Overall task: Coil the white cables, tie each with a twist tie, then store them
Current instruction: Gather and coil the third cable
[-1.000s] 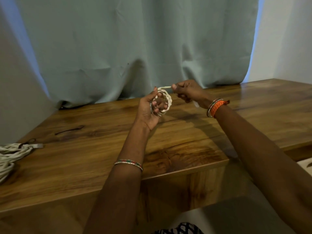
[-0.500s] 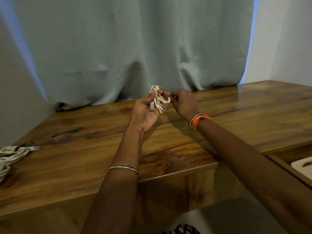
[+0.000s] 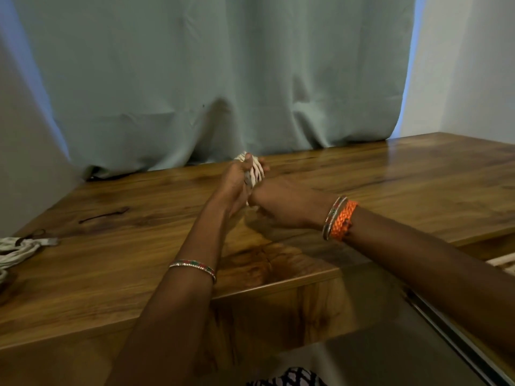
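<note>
A small coil of white cable (image 3: 255, 171) is held upright above the wooden table (image 3: 390, 176), near its back edge. My left hand (image 3: 237, 182) grips the coil with fingers wrapped round its loops. My right hand (image 3: 281, 204) sits just below and right of the coil, back of the hand up, fingers curled at the coil's lower end; what they pinch is hidden. A dark twist tie (image 3: 103, 215) lies on the table at the left.
A bundle of white cable (image 3: 19, 252) with a plug lies at the table's left edge. A grey-green curtain (image 3: 211, 79) hangs behind the table. At the right, below the tabletop, an open drawer (image 3: 501, 263) shows something white.
The coil has gone from an open ring to a squeezed bunch in my left hand. My right hand dropped from the cable's end beside the coil to just under it.
</note>
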